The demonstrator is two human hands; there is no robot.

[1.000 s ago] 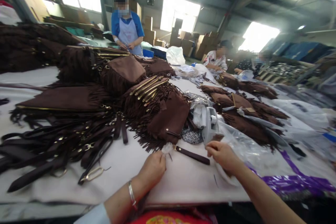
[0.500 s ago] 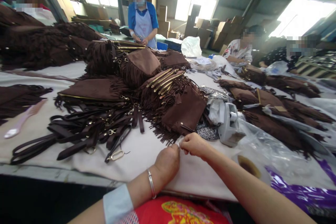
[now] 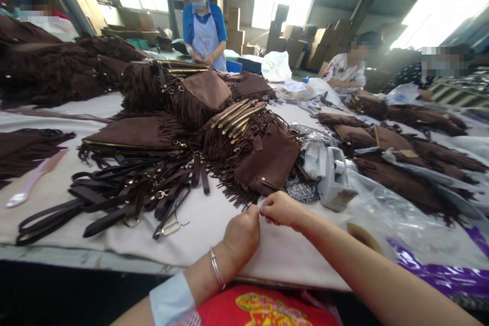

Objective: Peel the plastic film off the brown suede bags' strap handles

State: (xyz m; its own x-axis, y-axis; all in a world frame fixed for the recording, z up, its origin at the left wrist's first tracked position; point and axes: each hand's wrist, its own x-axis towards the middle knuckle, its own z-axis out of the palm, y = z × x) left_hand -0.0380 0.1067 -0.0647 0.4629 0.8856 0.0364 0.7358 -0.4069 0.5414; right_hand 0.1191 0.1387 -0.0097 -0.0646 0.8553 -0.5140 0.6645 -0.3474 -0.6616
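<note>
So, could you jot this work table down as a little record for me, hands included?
Left hand: closed, thumb at a small pale scrap, perhaps plastic; the left hand wears a bracelet at the wrist
Right hand: the right hand pinches at the same scrap
Just beyond the hands: fringed brown bag
Left of the hands: dark straps in a heap; farther left, a pink comb
Right of the hands: clear plastic
Across the table: person in a blue top and apron
</note>
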